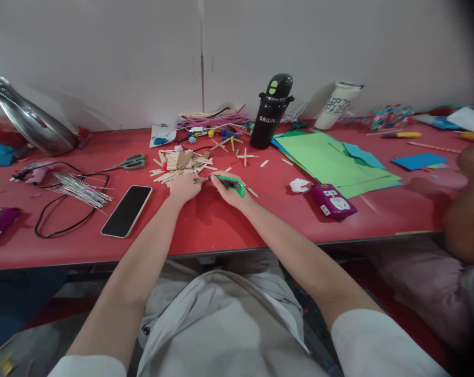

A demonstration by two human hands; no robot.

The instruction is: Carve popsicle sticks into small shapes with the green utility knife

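My right hand (228, 196) is wrapped round a green and black utility knife (240, 187). Its front end points left, towards my other hand. My left hand (185, 188) is closed on a small wooden craft stick (204, 179), whose tip shows between the two hands. Just behind my left hand lies a heap of craft sticks (182, 162), partly hidden by it. Two sticks form a cross (245, 156) behind my right hand, and one loose stick (251, 191) lies beside it.
A phone (127, 211), scissors (130, 162) and a bundle of wires (81, 189) lie to the left. A black bottle (268, 118) stands behind. Green paper sheets (319, 157) and a purple packet (333, 201) are on the right. Another person's arm (466, 209) rests at the right edge.
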